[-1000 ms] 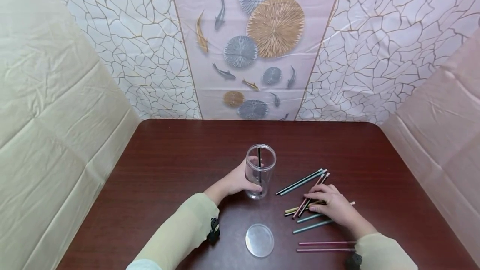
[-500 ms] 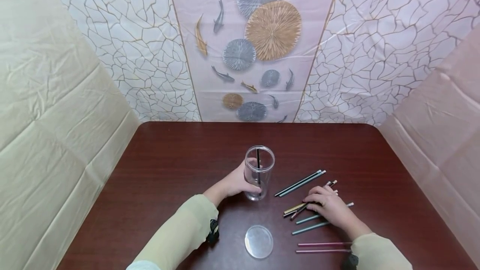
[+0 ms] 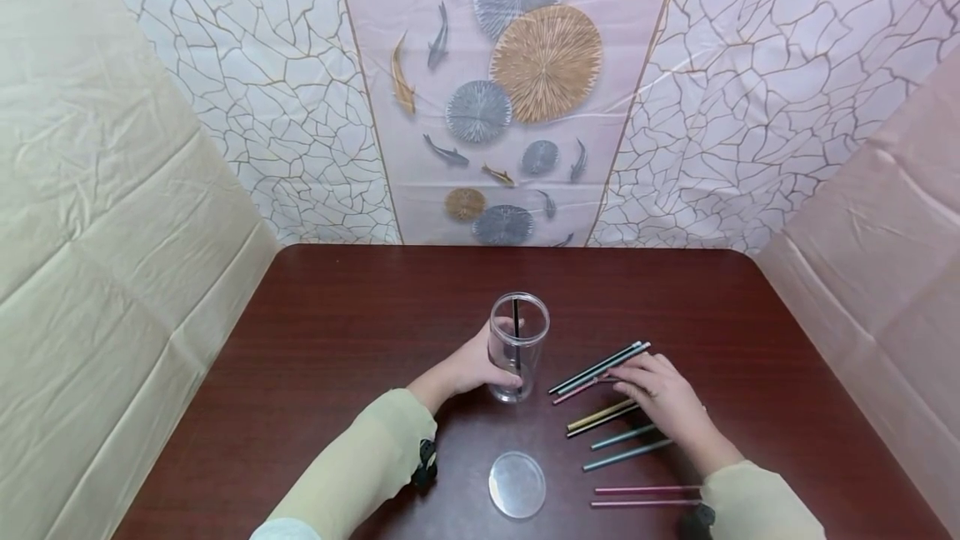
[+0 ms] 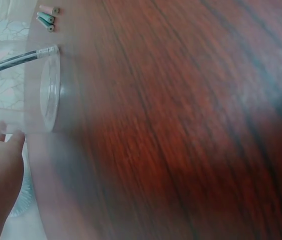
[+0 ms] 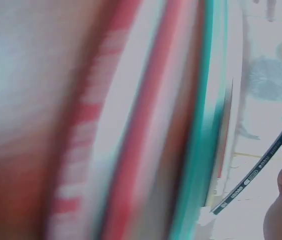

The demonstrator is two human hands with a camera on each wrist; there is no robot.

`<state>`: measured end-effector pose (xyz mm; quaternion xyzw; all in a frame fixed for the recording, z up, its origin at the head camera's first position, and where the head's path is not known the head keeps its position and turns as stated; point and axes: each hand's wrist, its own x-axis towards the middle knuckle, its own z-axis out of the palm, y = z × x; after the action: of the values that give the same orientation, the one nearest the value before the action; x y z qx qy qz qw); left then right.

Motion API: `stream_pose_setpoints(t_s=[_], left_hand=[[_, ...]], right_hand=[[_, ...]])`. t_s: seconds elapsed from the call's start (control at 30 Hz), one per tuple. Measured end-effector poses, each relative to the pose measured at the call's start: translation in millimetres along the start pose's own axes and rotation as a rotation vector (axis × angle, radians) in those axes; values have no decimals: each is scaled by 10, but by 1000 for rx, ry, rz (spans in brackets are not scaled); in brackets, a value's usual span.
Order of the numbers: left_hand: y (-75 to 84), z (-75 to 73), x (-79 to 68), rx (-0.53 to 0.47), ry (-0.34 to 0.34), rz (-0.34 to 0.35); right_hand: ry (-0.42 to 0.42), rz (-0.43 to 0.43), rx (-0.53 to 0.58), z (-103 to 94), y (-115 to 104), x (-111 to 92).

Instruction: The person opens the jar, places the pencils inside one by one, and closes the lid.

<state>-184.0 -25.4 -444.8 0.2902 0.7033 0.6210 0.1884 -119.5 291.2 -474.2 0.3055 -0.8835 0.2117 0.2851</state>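
Observation:
My left hand [image 3: 471, 363] grips a tall clear plastic cup [image 3: 531, 361] from its left side, thumb in front. One black pencil [image 3: 516, 327] stands inside the cup. To the right, my right hand [image 3: 663, 398] is low over the scattered pencils. A dark pencil [image 5: 253, 172] is pinched between its thumb and fingers in the right wrist view. Just left of those fingertips lies a reddish pencil [image 3: 573, 392], beside a dark pencil [image 3: 596, 367] and a grey-green one. A yellow pencil [image 3: 592, 419] and a black one lie nearer, partly behind the hand.
A clear round lid [image 3: 517, 484] lies flat on the brown table [image 3: 375, 298], in front of the cup. Teal pencils [image 3: 626, 455] and two pink pencils [image 3: 645, 504] lie under or near the right forearm. Patterned cloth [image 3: 315, 107] hangs behind the table.
My right hand has shifted slightly away from me, and the reddish pencil has moved from the crossed pile to beside the back pencils. My left hand and the cup have stayed put.

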Motion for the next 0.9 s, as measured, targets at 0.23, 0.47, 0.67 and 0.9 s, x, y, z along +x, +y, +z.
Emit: stream_pose_setpoints(t_s=[0.23,0.47,0.67,0.9], left_hand=[[-2,8,-14,-50,-6,-22],[16,17,-21,-35,2,-20],[-6,21,-15,-86,-7,-18],[-4,1,-21,-61,0,-37]], right_hand=[[158,18,-11,-141,-110,227],[289,135,41,-187,-204,412],[376,204,106,-214,-311,545],[480,309,183,-241,-445,730]])
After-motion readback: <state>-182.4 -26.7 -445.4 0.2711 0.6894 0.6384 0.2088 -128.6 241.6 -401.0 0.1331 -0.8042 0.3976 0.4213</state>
